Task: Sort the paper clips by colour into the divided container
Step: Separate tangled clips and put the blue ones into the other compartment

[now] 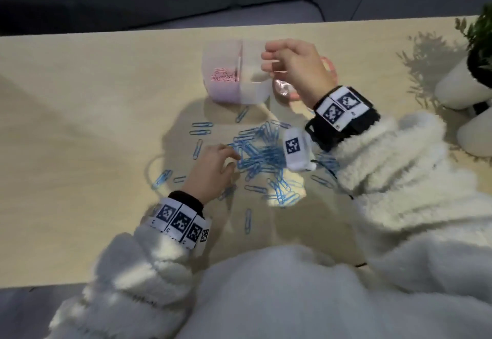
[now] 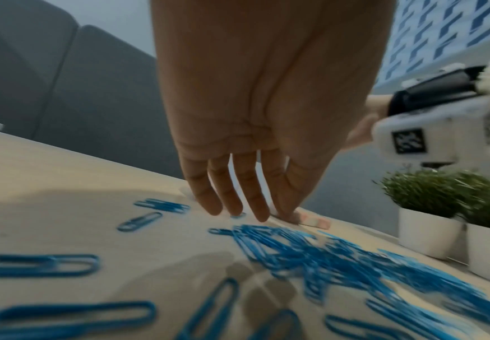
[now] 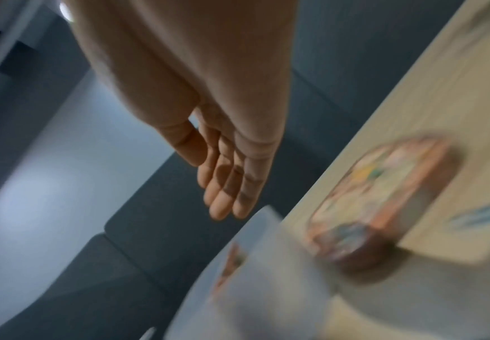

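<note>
Both hands work over a pale wooden table (image 1: 80, 115). Left hand (image 1: 210, 171) reaches down with straight, slightly spread fingers, their tips at the left edge of the heap of blue paper clips (image 1: 262, 156); it holds nothing. Right hand (image 1: 295, 69) hovers above the right compartment of the divided container (image 1: 255, 91), fingers relaxed and loosely extended; no clip shows in it, and the right wrist view is too blurred to settle this.

The translucent container stands just beyond the heap, on its far side. Its left compartment holds pink paper clips (image 1: 223, 73); its right compartment looks empty. A pink lid (image 1: 282, 89) lies just right of the container, partly under the right hand. Only blue clips appear on the table: most tangled in the heap, others scattered singly to its left and on its near side.

Judged from this, the step in hand is gathering blue clips for the empty compartment. Clips in the heap interlock, so pinching a small cluster and lifting slowly should let stragglers fall free rather than drag across the table.

Clips in the heap point every way. The loose ones left of the heap lie flat, some with long axes across the table, others running toward the container.

Potted plants (image 1: 476, 53) stand well right of the heap.
</note>
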